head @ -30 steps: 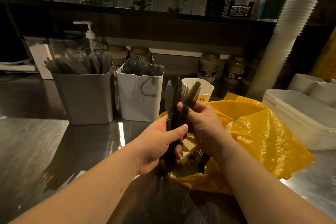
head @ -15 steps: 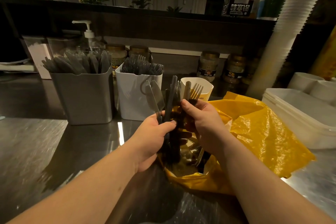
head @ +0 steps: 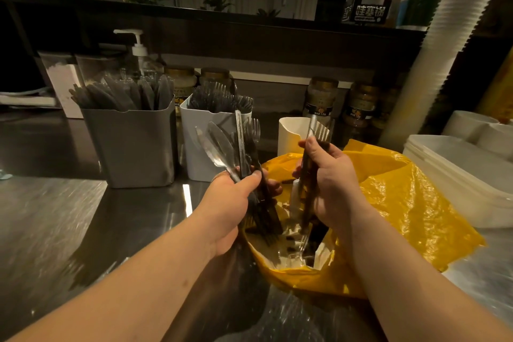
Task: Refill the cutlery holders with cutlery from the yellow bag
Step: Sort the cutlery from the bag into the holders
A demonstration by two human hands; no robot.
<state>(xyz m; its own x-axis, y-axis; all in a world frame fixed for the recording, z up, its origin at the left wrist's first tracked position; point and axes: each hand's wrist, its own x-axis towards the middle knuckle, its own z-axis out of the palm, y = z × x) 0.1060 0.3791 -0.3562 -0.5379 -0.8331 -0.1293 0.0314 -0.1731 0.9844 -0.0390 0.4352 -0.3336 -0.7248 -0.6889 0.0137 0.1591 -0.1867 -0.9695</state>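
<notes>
Only two arms of person in view. Bare left hand (head: 233, 203) and bare right hand (head: 330, 183), both uncovered. Left forearm (head: 138, 286) and right forearm (head: 416, 286) bare along whole visible length, down to frame bottom. Left thumbnail (head: 257, 174) short, plain. Wide lens swells forearms near lower edge.
</notes>
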